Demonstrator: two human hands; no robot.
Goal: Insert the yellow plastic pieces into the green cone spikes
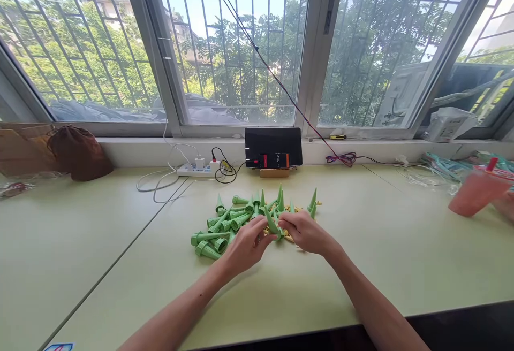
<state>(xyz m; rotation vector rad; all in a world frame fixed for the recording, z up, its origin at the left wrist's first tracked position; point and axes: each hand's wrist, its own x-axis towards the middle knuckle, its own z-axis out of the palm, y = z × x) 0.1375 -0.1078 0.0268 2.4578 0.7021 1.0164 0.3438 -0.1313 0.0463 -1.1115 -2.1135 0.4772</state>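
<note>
My left hand (251, 244) is closed around a green plastic watering spike (271, 222), its tip pointing up and slightly left. Close beside it, the fingers of my right hand (304, 229) are pinched together at the spike's right side. Whatever they hold is too small or hidden to make out. A heap of similar green spikes (219, 222) lies to the left of and behind my hands, several with their ribbed open ends showing. Small yellowish pieces (288, 238) are scattered beneath and behind my hands, partly covered by them.
Behind the heap, a phone (274, 160) leans on a dark tablet (273, 139). A power strip (196, 170) with cables is at back left, near a brown drawstring bag (80, 153). At right, another person's hand (506, 204) is by a red drink cup (480, 190).
</note>
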